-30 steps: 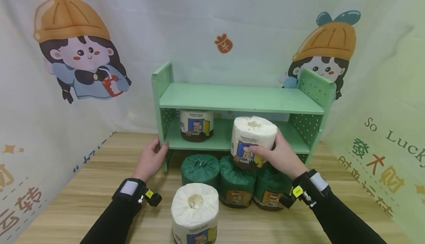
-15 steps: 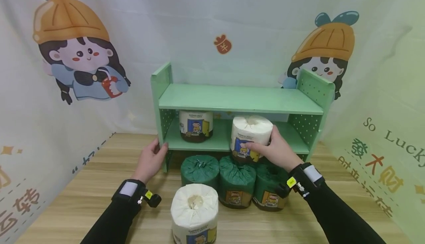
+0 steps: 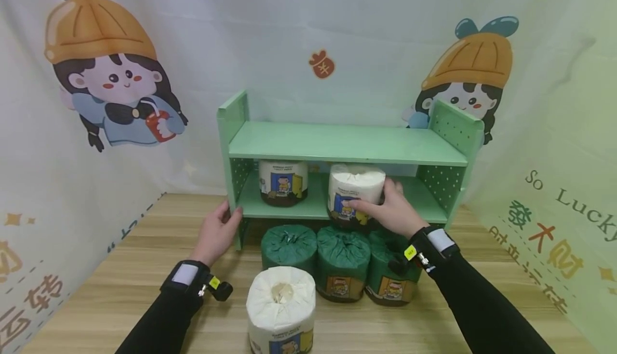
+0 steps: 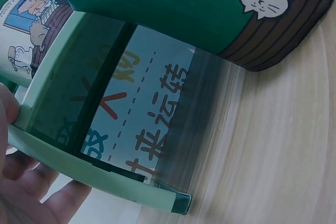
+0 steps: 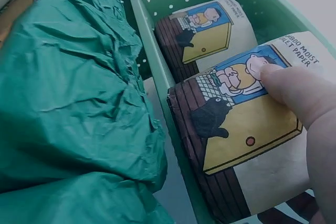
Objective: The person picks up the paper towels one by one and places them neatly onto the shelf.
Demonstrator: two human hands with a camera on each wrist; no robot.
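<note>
My right hand (image 3: 392, 209) grips a white-wrapped toilet paper roll (image 3: 354, 190) at the front of the lower board of a green two-tier shelf (image 3: 347, 142). In the right wrist view the thumb (image 5: 310, 95) presses on the roll's printed picture. The roll's base overlaps the board's front edge. My left hand (image 3: 217, 233) holds the shelf's left side panel (image 4: 94, 174), thumb on one side and fingers on the other. Another white toilet paper roll (image 3: 283, 182) stands upright on the lower board, left of the held one, with a gap between them.
Several green-wrapped rolls (image 3: 343, 263) stand in a row on the wooden table before the shelf. One more white roll (image 3: 281, 306) stands nearer, at the bottom middle. A printed cloth (image 3: 270, 49) hangs behind and along both sides.
My right hand has carried the white roll forward and slightly left, from in front of the shelf to the lower board's edge. The left hand has stayed on the side panel.
</note>
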